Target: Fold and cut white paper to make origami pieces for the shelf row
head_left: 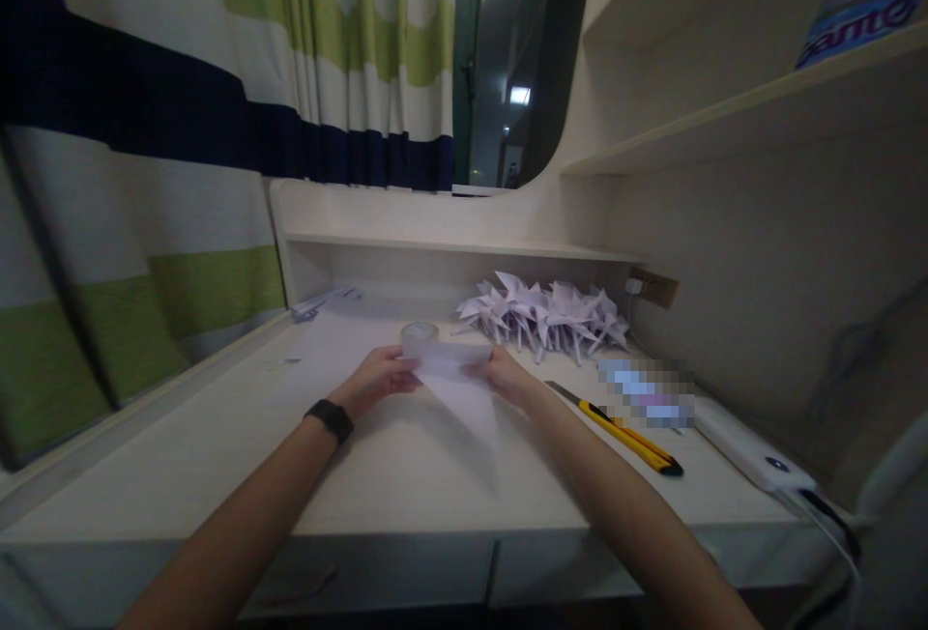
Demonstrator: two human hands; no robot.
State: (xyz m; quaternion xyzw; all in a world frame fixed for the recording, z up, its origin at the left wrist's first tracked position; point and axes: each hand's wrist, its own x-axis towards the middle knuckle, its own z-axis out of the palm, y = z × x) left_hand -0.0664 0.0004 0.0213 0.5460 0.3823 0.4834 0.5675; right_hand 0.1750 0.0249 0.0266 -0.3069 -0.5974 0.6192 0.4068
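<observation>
Both hands meet over the middle of the pale bench [406, 475], sharing one sheet of white paper [464, 388]. The left hand [377, 381] has its grip closed on the paper's left upper edge, fingers curled over the fold, a dark band on the wrist [330, 419] behind it. The right hand [507, 377] pinches the right upper edge in the same way. The paper spans the gap between the two grips: its folded top edge runs level from one hand to the other, and below that it narrows to a point that hangs toward the bench, nearer the right hand (whether the tip touches the surface cannot be told).

Just behind the paper's top edge stands a roll of clear tape [420, 334]. Farther back and to the right lies a heap of folded white paper shapes [543, 316]. A yellow utility knife [627, 432] lies to the right of the right forearm, and beyond it a long white power strip [754, 451].
</observation>
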